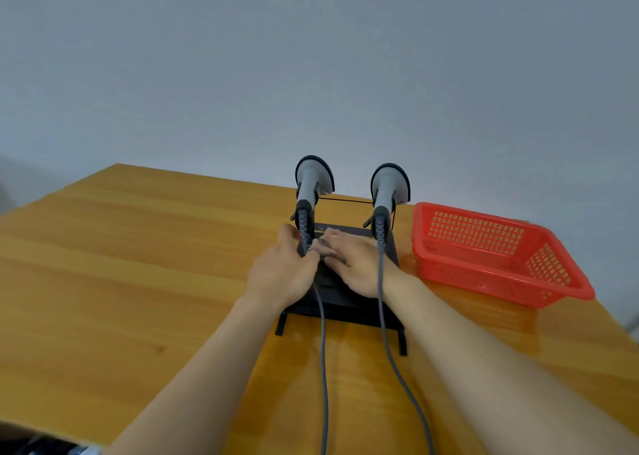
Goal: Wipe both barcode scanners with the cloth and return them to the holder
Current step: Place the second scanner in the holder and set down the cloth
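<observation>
Gripping the left barcode scanner (pixel 308 185) by its handle, the left hand (pixel 281 274) steadies it in the holder (pixel 345 302) while the right hand (pixel 356 268) covers the cloth (pixel 323 249) just beside it, grasp unclear, and with the right barcode scanner (pixel 387 191) also docked, wiping seems barely begun.

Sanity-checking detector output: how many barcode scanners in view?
2. The left scanner stands in the black holder, the left hand gripping its handle base; the right scanner stands beside it in the same holder, nearer the red basket. None looks hidden.

Plain pale grey-blue wall (pixel 311 57) behind orange-toned wooden table (pixel 121 264); soft even light.
</observation>
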